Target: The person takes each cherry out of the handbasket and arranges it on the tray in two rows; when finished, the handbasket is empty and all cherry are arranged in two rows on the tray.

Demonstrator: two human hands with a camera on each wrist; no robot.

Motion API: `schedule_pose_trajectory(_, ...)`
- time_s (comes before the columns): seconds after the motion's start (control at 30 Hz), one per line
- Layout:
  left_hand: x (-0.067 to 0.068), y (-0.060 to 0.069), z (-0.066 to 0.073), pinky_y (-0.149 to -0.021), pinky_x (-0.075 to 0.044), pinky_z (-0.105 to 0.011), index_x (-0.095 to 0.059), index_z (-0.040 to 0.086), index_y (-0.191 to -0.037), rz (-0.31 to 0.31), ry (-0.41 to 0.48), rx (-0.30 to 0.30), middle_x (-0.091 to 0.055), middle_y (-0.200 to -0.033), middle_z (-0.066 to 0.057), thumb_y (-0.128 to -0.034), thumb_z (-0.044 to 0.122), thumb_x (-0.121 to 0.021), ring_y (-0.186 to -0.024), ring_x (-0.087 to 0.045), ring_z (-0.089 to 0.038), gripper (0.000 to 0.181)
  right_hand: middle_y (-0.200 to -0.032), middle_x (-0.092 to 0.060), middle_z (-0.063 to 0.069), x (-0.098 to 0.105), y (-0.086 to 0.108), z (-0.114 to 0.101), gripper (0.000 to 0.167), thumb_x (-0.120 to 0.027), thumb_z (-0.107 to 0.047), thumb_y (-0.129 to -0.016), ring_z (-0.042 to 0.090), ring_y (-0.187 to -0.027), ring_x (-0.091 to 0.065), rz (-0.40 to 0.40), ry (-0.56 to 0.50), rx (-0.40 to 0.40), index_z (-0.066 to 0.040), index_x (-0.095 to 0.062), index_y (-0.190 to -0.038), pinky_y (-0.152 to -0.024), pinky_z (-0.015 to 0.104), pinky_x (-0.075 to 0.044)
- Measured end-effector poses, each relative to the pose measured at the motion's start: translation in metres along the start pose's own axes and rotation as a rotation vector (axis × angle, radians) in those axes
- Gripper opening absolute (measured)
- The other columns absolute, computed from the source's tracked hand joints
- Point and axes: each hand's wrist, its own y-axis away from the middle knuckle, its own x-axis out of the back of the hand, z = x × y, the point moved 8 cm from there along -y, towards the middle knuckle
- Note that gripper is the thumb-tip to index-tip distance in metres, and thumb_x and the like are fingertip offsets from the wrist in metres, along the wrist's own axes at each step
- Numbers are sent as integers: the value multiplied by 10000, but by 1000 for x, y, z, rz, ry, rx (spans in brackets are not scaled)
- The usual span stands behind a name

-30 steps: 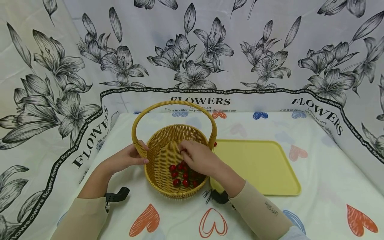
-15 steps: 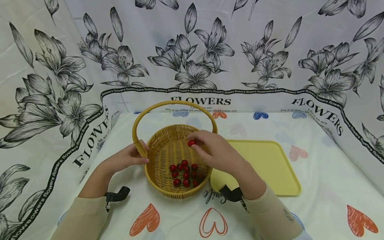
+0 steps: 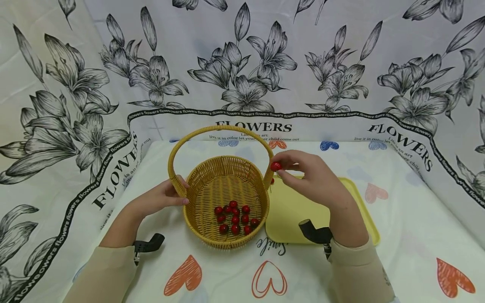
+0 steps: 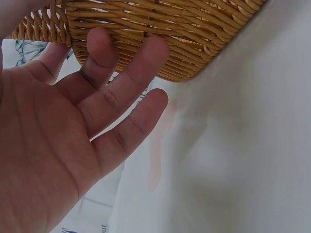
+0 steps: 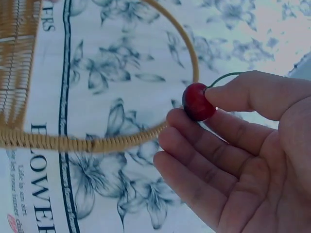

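Note:
A round yellow wicker basket (image 3: 210, 191) with a tall arched handle stands on the table. Several dark red cherries (image 3: 235, 219) lie inside it, toward the near right. My left hand (image 3: 164, 197) holds the basket at the left foot of its handle. In the left wrist view the other fingers (image 4: 131, 73) of that hand reach along the woven side (image 4: 160, 24). Between thumb and forefinger, my right hand (image 3: 316, 176) pinches a cherry (image 5: 198, 103) with a green stem, close to the handle's right side and above the tray's left part.
A yellow rectangular tray (image 3: 291, 214) lies to the right of the basket, partly under my right arm. At its far left corner a cherry (image 3: 272, 181) shows beside the basket handle. The table is covered by a white cloth (image 3: 223, 273) with hearts; flowered fabric (image 3: 246, 84) hangs behind.
My right hand has come up out of the basket with a cherry and moved right, past the handle to over the tray. The left hand still holds the basket.

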Motion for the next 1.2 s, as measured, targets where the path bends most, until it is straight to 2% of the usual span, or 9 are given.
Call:
schedule_pose_trajectory(0.23, 2, 0, -5, -857, -512, -315, -485, -47, -1210, 14, -7, 19, -559, -1134, -232, -924, 24, -743, -1001, -612, -214, 391, -1120, -709, 42, 15, 0, 49, 250, -641, -73, -987, 224, -1075, -659, -13, 35, -214, -82, -669, -1235, -971, 477, -515)
schedule_pose_trajectory(0.5, 3, 1, -6, -860, -516, -320, -479, -44, -1211, 27, -6, 37, -546, -1154, -246, -917, 27, -751, -1015, -609, -223, 406, -1117, -703, 116, 3, -8, 122, 355, -621, -117, -985, 280, -1039, -648, -57, 85, -394, -40, -625, -1331, -867, 465, -504)
schedule_pose_trajectory(0.67, 2, 1, -3, -846, -515, -316, -484, -48, -1203, 23, 3, 30, -547, -1131, -214, -914, 19, -748, -996, -603, -212, 396, -1080, -717, 105, -8, -8, 154, 277, -649, -122, -984, 281, -1009, -656, -91, 113, -434, -41, -671, -1248, -870, 479, -507)
schedule_pose_trajectory(0.97, 0, 0, 1, -838, -516, -312, -478, -64, -1210, 21, -2, 29, -544, -1127, -218, -916, 18, -745, -980, -601, -203, 405, -951, -667, 79, -38, -14, 179, 248, -759, -98, -904, 251, -877, -602, -152, 157, -408, -58, -719, -1146, -787, 407, -491)
schedule_pose_trajectory(1.2, -1, -1, 1, -836, -519, -310, -472, -66, -1199, 18, -1, 14, -549, -1113, -217, -926, 10, -731, -975, -603, -201, 384, -969, -694, 89, -63, -13, 198, 210, -731, -71, -908, 267, -905, -601, -205, 191, -441, -57, -722, -1116, -864, 441, -503)
